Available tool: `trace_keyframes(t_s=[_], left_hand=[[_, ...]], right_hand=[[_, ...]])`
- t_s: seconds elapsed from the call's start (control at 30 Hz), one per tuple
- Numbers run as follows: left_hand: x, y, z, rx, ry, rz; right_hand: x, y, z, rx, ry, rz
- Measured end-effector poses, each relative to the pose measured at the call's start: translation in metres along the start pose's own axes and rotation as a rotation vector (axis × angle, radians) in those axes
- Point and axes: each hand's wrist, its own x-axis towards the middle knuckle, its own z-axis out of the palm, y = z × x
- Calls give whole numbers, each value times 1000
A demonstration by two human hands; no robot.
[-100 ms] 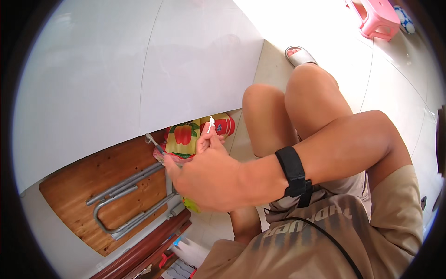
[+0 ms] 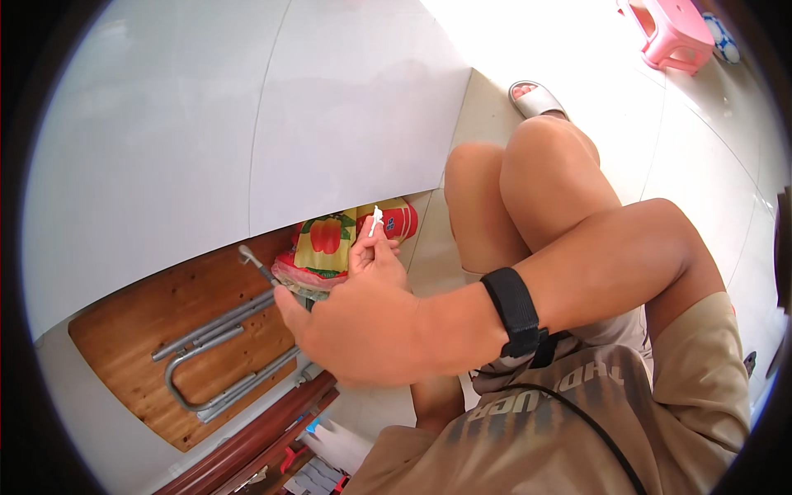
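Head view, looking down: one arm sweeps in from the right and crosses the frame, a black wristband [image 2: 516, 312] strapped round its wrist. That is the right hand [image 2: 363, 330], seen from the back, thumb stretched out to the left, fingers reaching away from the camera. How far it is curled and whether it has hold of anything, I cannot tell; the palm side is turned away.

Just beyond it sits a second hand, the left hand [image 2: 373, 252], mostly covered by the right one. Only its fingers show, pinched together around a small white plastic piece [image 2: 376, 220] that sticks up above the fingertips. The piece is too small to make out its shape properly.

Right behind those fingers lies a soft printed bag [image 2: 323, 247], yellow and green with a red fruit picture, crumpled, its lower edge hidden by the right hand. What is inside it cannot be seen. Beside it, to the right, a red round container [image 2: 402, 221] pokes out, half hidden under the white wall panel [image 2: 247, 124].

A thin tool with a grey tip [image 2: 252, 260] juts out left of the bag; its far end is lost behind the thumb.

Lower left: a wooden board [image 2: 132, 346] with a bent metal frame [image 2: 214, 363] lying on it. At the bottom edge, some white and red packaging [image 2: 322, 462] is cut off and hard to read.

Top right: a pale sandal [image 2: 536, 99] on the tiled floor [image 2: 701, 165], and a pink stool [image 2: 672, 33].
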Motion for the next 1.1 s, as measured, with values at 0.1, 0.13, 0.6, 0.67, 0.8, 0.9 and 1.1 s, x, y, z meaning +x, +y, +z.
trace_keyframes(t_s=[0.1,0.13,0.6,0.67,0.8,0.9,1.1], left_hand=[[2,-15,16,-34,-17,-18],[3,-21,17,-47,-7,-42],[-19,-28,6,116,-49,94],[-2,-30,-10,147,0,178],[-5,-37,6,126,-46,228],[-24,-39,5,126,-41,188],[18,-57,-4,213,-46,536]], right_hand=[[-7,10,-11,6,-3,17],[-7,13,-12,-3,-32,45],[13,39,-41,129,62,285],[21,40,-46,167,152,273],[23,46,-47,165,96,353],[14,39,-35,53,174,276],[27,68,-53,66,94,353]])
